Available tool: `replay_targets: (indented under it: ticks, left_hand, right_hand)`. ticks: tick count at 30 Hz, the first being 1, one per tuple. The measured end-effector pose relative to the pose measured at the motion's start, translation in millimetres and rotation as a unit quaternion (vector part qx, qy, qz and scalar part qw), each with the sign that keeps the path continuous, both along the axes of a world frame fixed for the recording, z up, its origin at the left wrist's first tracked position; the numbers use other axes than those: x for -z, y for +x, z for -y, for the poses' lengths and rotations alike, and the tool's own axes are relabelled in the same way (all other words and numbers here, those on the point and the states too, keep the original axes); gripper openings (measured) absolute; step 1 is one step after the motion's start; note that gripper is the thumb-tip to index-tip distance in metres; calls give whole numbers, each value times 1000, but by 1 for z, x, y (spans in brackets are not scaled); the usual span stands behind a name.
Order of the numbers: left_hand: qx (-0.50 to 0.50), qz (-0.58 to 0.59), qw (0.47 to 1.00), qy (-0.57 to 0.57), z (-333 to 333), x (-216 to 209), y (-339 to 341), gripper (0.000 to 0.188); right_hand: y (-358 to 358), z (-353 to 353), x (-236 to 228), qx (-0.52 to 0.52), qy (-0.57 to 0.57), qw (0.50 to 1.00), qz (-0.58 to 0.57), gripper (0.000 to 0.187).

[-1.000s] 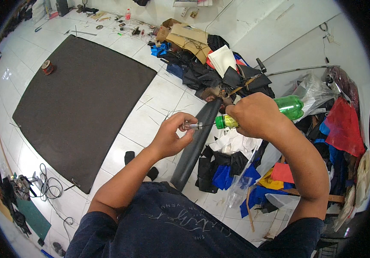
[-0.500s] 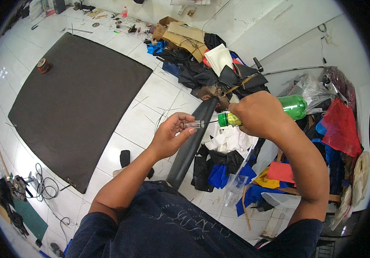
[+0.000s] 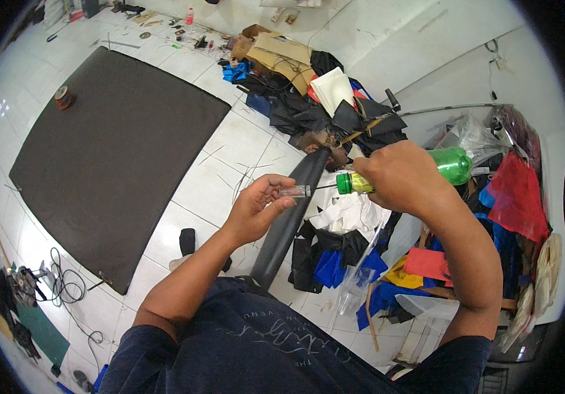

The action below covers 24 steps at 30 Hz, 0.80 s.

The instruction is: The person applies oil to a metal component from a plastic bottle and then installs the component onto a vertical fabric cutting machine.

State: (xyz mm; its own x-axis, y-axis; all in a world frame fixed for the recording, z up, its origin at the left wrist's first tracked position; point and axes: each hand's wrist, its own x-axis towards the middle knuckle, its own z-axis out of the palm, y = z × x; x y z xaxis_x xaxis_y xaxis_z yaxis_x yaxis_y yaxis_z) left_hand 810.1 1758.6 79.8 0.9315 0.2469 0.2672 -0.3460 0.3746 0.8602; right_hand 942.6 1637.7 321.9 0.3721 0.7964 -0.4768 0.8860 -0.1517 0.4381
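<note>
My left hand [image 3: 253,211] grips the clear handle of what looks like a screwdriver [image 3: 299,191] between thumb and fingers. Its thin dark shaft points right and meets the green cap [image 3: 343,184] of a plastic bottle. My right hand [image 3: 404,174] is wrapped around this green bottle [image 3: 452,165], held on its side with the cap toward my left hand. The yellow-green label is mostly covered by my fingers. Whether the shaft's tip enters the cap or only touches it, I cannot tell.
A long dark padded piece [image 3: 295,217] stands below my hands. To the left a large dark board [image 3: 125,157] lies on white tiles, bearing a small spool [image 3: 63,98]. Fabric scraps [image 3: 348,210] and cardboard [image 3: 282,56] are heaped right and beyond. A cable [image 3: 66,279] lies coiled at lower left.
Both hands keep their hold. The bottle has shifted very slightly right and the handle slightly left, so a little more of the dark shaft shows between handle and cap.
</note>
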Motion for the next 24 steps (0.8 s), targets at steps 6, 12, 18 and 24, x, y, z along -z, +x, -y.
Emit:
replay_targets:
  ticks: [6,12,18,24]
  left_hand:
    - [0,-8,1000,19,0,4,1,32]
    - [-17,15,1000,20,3,0,7,32]
    - [5,2,1000,7,7,-1,8,30]
    - [-7,12,997,-81,14,0,12,27]
  right_hand:
    - [-1,2,-1,-1,7,1000,-1,12]
    - [-1,3,-2,14,0,1000,8,13]
    - [2,4,-1,19,-6,1000,6,14]
    - [5,5,0,19,-1,1000,7,14]
